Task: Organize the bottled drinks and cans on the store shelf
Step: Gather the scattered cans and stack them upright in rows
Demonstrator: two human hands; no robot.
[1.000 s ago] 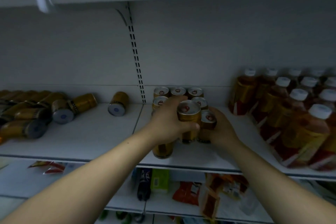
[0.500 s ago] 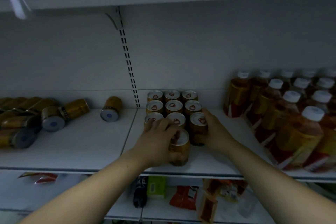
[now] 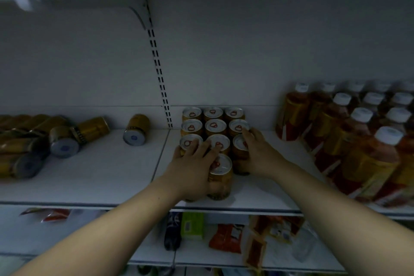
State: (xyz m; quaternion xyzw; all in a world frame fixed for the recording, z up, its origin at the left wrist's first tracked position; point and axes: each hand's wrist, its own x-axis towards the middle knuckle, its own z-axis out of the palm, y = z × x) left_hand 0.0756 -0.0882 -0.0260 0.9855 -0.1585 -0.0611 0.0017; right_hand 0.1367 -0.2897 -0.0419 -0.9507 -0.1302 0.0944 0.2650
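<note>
Head view, looking down at a store shelf. Near the middle, a can block of gold cans standing in neat rows. Just in front of the block, one front can on its own. Far to the left of the block, fallen cans lying on their sides in a heap, not yet stood up. To the right of the block, bottles in rows, apart from it.

Could go wrong from here: knocking the front can over with a hard push, with no other can on its right to hold it up. Then maybe rolling off the shelf edge, close in front of the block. Also, squeezing too hard from both sides and tipping the neat rows.

Left hand: mostly open, fingers spread flat on the tops of the block's front row, palm against the left side of the front can. Not wrapped around anything. Right hand: half curled on the right side of the block, touching two cans there. Cannot tell whether gripping one or only pushing.
</note>
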